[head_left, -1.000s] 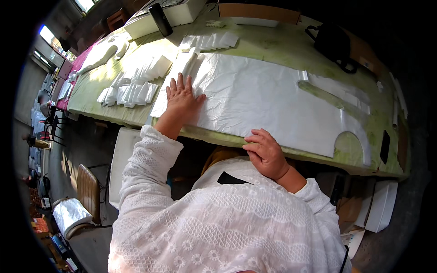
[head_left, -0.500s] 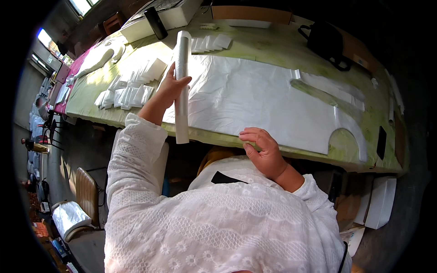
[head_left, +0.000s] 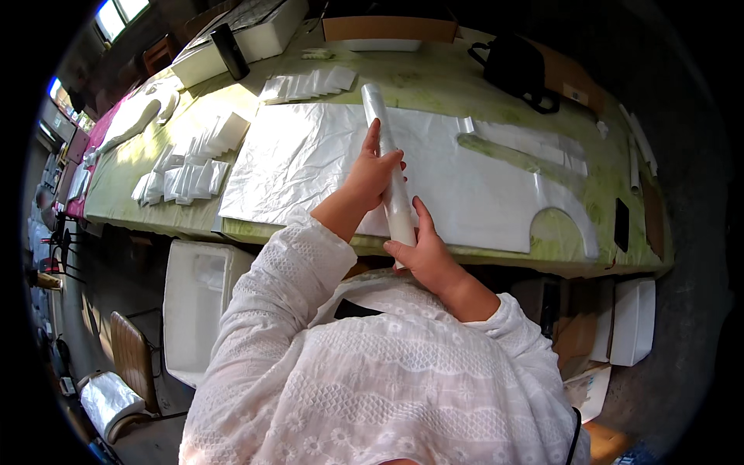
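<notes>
Bright window (head_left: 122,15) upper left; sunlit green-clothed table (head_left: 426,76); brown chair (head_left: 133,360) lower left; dark floor (head_left: 682,318).

Passage is available over the flat white plastic sheet (head_left: 298,159) left and right of the plastic roll (head_left: 397,205), with folded white packets (head_left: 186,183) obstructing the left, a black tumbler (head_left: 230,53) the far left and a black bag (head_left: 515,74) the far right.

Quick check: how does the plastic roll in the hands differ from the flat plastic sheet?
The roll is a narrow tube, whereas the sheet is spread flat and much broader. The roll is held in the left hand and right hand; the sheet lies on the green tablecloth. Both look whitish and shiny.
</notes>
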`<state>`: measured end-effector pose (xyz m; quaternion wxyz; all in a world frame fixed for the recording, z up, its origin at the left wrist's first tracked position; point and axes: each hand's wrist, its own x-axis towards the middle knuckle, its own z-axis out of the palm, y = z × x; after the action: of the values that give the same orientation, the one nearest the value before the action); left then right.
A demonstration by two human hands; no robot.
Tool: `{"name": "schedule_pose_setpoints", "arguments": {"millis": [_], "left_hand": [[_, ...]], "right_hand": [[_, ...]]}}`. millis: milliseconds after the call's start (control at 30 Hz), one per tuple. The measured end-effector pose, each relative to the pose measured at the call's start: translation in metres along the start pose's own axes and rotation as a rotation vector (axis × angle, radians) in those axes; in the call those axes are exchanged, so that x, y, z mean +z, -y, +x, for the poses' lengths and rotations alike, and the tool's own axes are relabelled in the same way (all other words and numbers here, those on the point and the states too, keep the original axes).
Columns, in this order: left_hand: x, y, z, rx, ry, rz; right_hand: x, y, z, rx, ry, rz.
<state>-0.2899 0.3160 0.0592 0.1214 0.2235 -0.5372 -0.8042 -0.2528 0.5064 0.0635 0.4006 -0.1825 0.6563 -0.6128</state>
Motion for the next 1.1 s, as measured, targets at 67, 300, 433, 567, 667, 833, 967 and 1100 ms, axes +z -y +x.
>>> {"name": "schedule_pose_setpoints", "arguments": {"millis": [67,300,433,567,667,833,967,1100], "left_hand": [[0.004,0.000,0.017,-0.018,-0.002,-0.001],[0.000,0.003,0.060,0.029,0.026,-0.202],[-0.019,0.011,0.081,-0.182,0.064,-0.454],[-0.041,0.016,0.124,-0.016,-0.126,-0.370],[-0.026,-0.025,0.113,-0.093,-0.410,-0.182],[-0.046,-0.012,0.123,-0.123,-0.204,-0.068],[-0.026,-0.010,0.087,-0.221,-0.038,0.125],[-0.024,-0.010,0.071,-0.244,0.013,0.229]], "right_hand": [[-0.011,0.004,-0.006,0.046,-0.032,-0.034],[-0.062,-0.003,-0.069,0.088,0.012,-0.269],[-0.084,-0.017,-0.104,0.136,0.039,-0.068],[-0.109,-0.037,-0.146,0.134,0.032,-0.050],[-0.139,-0.055,-0.197,0.229,-0.008,0.017],[-0.158,-0.055,-0.226,0.145,-0.123,0.139],[-0.155,-0.033,-0.158,-0.181,-0.281,-0.147],[-0.155,0.005,-0.065,-0.440,-0.354,-0.739]]}}
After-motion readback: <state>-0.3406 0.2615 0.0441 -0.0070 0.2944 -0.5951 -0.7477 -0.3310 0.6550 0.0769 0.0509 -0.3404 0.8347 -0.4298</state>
